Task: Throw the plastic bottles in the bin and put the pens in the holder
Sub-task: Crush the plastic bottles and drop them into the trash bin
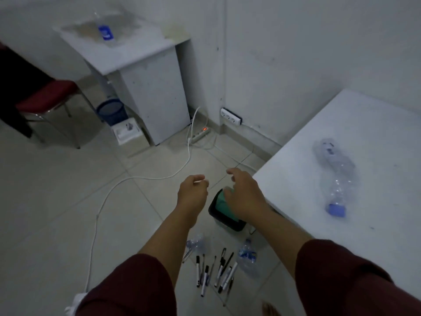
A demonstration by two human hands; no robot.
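Note:
Both my arms reach forward over the tiled floor. My left hand (192, 191) hangs loosely curled and holds nothing. My right hand (245, 193) spreads its fingers above a small black bin with a green flap (224, 213) that stands on the floor by the table corner. Several pens (215, 270) lie scattered on the floor below my arms. A crushed clear bottle (247, 256) lies right of the pens and another (196, 244) lies left of them. A third crushed bottle with a blue cap (336, 179) rests on the white table (387, 124).
A white desk (127, 55) at the back left carries an upright bottle with a blue label (105, 30). Under it stands a blue mesh basket (111, 111). A red chair (47, 99) is at the left. A power strip (200, 134) and white cable (100, 208) cross the floor.

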